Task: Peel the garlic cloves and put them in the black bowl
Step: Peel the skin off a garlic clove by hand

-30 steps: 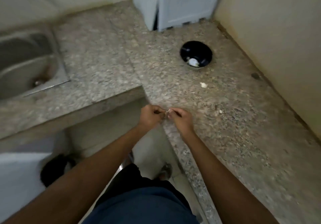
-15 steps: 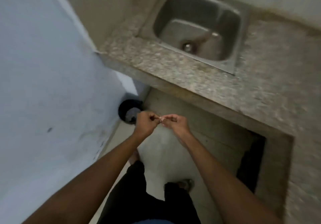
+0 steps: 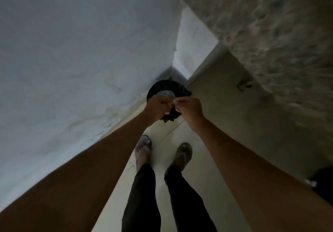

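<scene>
A small pale clove (image 3: 173,102), barely visible, sits pinched between the curled fingertips of the left hand (image 3: 158,108) and right hand (image 3: 189,108). Both grips meet above a dark bin (image 3: 162,87) on the floor (image 3: 207,141), in the wall corner beside the surface (image 3: 270,33).

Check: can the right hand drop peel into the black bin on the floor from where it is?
Probably yes. The right hand is held above the bin, nothing visible between them; only the left hand is beside it.
</scene>
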